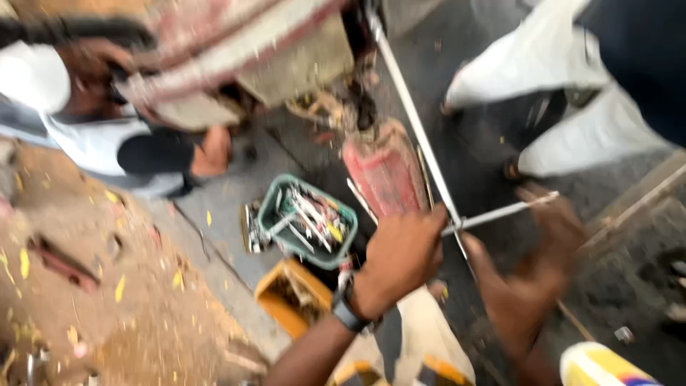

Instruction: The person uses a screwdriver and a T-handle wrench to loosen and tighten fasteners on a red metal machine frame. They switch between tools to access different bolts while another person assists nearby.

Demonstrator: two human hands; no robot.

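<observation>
A thin grey metal rod (500, 212) is gripped in the closed left hand (404, 251) and held by the blurred right hand (532, 268) above dark, littered ground (471, 143). Beyond, a green plastic tub of tools (307, 221) and a yellow box (289, 297) are seen on grey concrete (221, 207). Farthest, a crouching person (93, 136) is noted.

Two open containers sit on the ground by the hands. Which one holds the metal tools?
The green container, the one farther from the left hand. It is full of long silvery tools. The yellow box beside the left wrist holds only dark, blurred contents.
</observation>
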